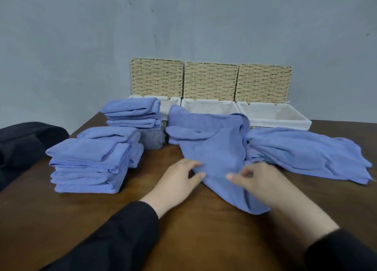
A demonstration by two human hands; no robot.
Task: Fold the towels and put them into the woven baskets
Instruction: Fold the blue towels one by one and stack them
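An unfolded blue towel (218, 154) lies crumpled in the middle of the brown table. My left hand (179, 181) pinches its near left edge between thumb and fingers. My right hand (257, 178) rests on the towel just to the right, fingers curled into the cloth. Three woven baskets with white liners stand open at the back: left basket (173, 103), middle basket (210, 105), right basket (285, 117). Folded blue towels are stacked at the left (89, 162) and in front of the left basket (132, 111). Another loose towel (306, 152) sprawls at the right.
The basket lids (210, 80) lean upright against the grey wall. A black cloth-covered object (22, 146) sits at the table's left edge. Bare brown tabletop (204, 230) shows between my sleeves near the front.
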